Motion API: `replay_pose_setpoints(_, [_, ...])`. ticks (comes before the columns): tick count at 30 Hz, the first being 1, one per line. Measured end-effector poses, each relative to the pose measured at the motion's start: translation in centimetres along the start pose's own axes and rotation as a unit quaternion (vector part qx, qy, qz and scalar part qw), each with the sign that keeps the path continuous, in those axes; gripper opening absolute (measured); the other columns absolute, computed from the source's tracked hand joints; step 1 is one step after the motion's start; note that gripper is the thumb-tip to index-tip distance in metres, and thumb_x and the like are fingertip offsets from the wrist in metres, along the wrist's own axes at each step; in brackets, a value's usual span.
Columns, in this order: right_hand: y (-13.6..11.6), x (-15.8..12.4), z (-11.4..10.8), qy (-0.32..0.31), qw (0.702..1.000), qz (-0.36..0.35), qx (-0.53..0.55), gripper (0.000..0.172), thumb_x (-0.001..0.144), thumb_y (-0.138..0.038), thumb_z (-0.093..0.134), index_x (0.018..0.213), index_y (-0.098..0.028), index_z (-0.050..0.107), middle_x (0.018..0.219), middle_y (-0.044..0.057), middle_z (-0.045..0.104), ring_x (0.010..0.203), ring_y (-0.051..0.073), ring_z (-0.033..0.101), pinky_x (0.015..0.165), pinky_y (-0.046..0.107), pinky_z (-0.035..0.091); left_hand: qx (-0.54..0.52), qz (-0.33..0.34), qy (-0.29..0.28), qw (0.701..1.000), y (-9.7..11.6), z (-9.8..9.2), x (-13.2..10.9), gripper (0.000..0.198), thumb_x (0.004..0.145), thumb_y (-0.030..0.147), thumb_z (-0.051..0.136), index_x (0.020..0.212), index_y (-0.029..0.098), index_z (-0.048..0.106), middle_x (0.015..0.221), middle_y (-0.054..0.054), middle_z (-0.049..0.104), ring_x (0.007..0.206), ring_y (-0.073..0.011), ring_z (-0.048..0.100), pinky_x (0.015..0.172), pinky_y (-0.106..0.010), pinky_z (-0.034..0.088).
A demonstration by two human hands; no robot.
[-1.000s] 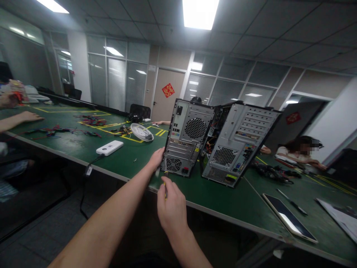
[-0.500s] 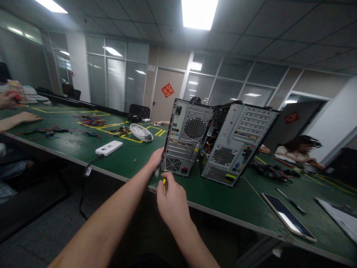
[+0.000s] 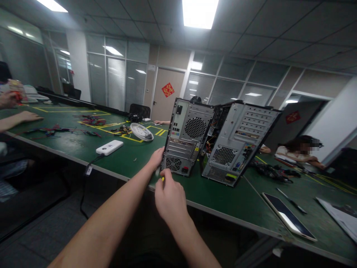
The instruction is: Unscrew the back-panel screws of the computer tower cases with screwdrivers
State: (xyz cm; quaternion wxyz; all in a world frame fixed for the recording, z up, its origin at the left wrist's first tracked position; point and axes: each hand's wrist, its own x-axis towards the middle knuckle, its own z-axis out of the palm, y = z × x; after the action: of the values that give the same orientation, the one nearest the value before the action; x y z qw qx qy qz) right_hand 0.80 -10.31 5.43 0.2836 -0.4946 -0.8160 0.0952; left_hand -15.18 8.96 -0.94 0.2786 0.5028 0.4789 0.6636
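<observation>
A computer tower (image 3: 192, 143) stands upright on the green table, its back panel turned towards me. My left hand (image 3: 157, 158) lies against the left side of that tower; its fingers are hidden behind the edge. My right hand (image 3: 171, 195) is closed around a screwdriver (image 3: 163, 179), of which a bit of yellow handle shows. The screwdriver is at the lower left corner of the back panel, by the power supply fan grille (image 3: 173, 163). Its tip cannot be made out. Small screws (image 3: 135, 159) lie on the table left of my left hand.
A second computer tower (image 3: 225, 156) stands just right of the first. A white power bank (image 3: 109, 147) with a cable, a white oval tray (image 3: 141, 131) and wires (image 3: 54, 130) are to the left. A phone (image 3: 288, 216), a pen (image 3: 291, 201) and black cables (image 3: 275, 171) lie right. Other people sit around the table.
My right hand has moved slightly up and left, closer to the tower's lower corner, and less of the yellow handle shows. The left hand stays put against the tower.
</observation>
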Motion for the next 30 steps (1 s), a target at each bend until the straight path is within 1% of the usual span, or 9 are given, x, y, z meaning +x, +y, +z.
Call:
replay_pose_setpoints(6, [0.1, -0.2, 0.4, 0.017, 0.998, 0.009, 0.051, 0.023, 0.100, -0.025, 0.042, 0.114, -0.027, 0.060, 0.077, 0.002, 0.070, 0.071, 0.025, 0.065, 0.064, 0.032, 0.028, -0.012, -0.014, 0.006, 1.000, -0.3, 0.1, 0.1, 0.045, 0.092, 0.054, 0.048, 0.094, 0.018, 0.075, 0.106, -0.009, 0.077, 0.102, -0.0255, 0.066, 0.102, -0.037, 0.048])
replay_pose_setpoints(10, [0.2, -0.3, 0.7, 0.029, 0.996, 0.008, 0.085, 0.024, 0.099, -0.026, 0.041, 0.113, -0.027, 0.061, 0.079, 0.002, 0.071, 0.073, 0.025, 0.066, 0.066, 0.032, 0.031, -0.009, -0.007, 0.006, 1.000, -0.2, 0.1, 0.1, 0.045, 0.091, 0.055, 0.049, 0.092, 0.018, 0.075, 0.105, -0.009, 0.077, 0.102, -0.0250, 0.065, 0.101, -0.037, 0.048])
replay_pose_setpoints(13, [0.4, -0.4, 0.9, 0.034, 0.992, 0.016, 0.117, 0.025, 0.100, -0.027, 0.041, 0.113, -0.027, 0.062, 0.078, 0.001, 0.070, 0.073, 0.025, 0.066, 0.066, 0.032, 0.033, -0.014, -0.005, 0.000, 1.000, 0.0, 0.1, 0.0, 0.046, 0.091, 0.055, 0.049, 0.094, 0.018, 0.076, 0.106, -0.009, 0.078, 0.101, -0.0250, 0.065, 0.101, -0.038, 0.048])
replay_pose_setpoints(18, [0.7, -0.5, 1.4, 0.040, 0.983, 0.036, 0.175, 0.026, 0.100, -0.032, 0.040, 0.113, -0.027, 0.062, 0.073, -0.002, 0.066, 0.071, 0.024, 0.065, 0.065, 0.031, 0.037, -0.012, -0.007, 0.005, 1.000, 0.0, 0.1, -0.1, 0.048, 0.092, 0.055, 0.048, 0.096, 0.017, 0.077, 0.107, -0.009, 0.078, 0.102, -0.0251, 0.066, 0.102, -0.038, 0.047])
replay_pose_setpoints(24, [0.9, -0.6, 2.3, 0.046, 0.968, 0.058, 0.241, 0.026, 0.099, -0.035, 0.040, 0.113, -0.027, 0.061, 0.070, -0.004, 0.061, 0.066, 0.021, 0.060, 0.063, 0.030, 0.037, -0.003, 0.014, -0.002, 1.000, -0.2, 0.1, 0.1, 0.048, 0.092, 0.055, 0.048, 0.094, 0.017, 0.076, 0.108, -0.011, 0.077, 0.103, -0.0264, 0.065, 0.103, -0.039, 0.046])
replay_pose_setpoints(30, [1.0, -0.7, 3.0, 0.059, 0.956, 0.072, 0.277, 0.027, 0.099, -0.036, 0.042, 0.115, -0.026, 0.061, 0.076, -0.003, 0.064, 0.070, 0.021, 0.059, 0.065, 0.030, 0.039, -0.013, -0.002, 0.000, 1.000, -0.1, 0.1, 0.0, 0.048, 0.090, 0.056, 0.049, 0.095, 0.017, 0.076, 0.109, -0.011, 0.077, 0.103, -0.0263, 0.065, 0.103, -0.039, 0.046])
